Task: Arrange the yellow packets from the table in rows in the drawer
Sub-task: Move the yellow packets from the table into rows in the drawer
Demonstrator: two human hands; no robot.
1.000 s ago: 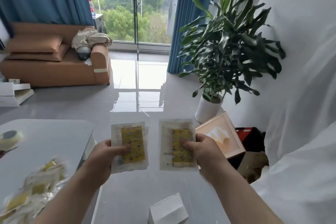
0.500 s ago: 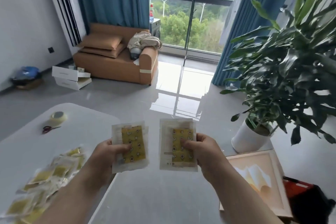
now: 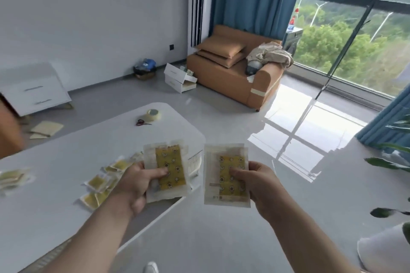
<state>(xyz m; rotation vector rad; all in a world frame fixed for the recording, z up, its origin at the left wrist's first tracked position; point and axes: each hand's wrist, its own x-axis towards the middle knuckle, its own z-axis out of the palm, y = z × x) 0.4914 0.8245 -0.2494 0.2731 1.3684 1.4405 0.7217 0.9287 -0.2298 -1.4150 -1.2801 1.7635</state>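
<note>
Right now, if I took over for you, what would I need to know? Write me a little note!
Left hand: holds a stack of yellow packets, thumb across the front.
Right hand: holds a second stack the same way, out past the table edge.
Loose packets lie scattered on the white table, with a few more near its left edge.
A white drawer unit stands by the far wall, both drawers shut; I cannot tell if that is the target drawer.
Done: two handfuls picked up.
Left: nothing is in a drawer in this view, so rows remain to be laid, then the table pile.
</note>
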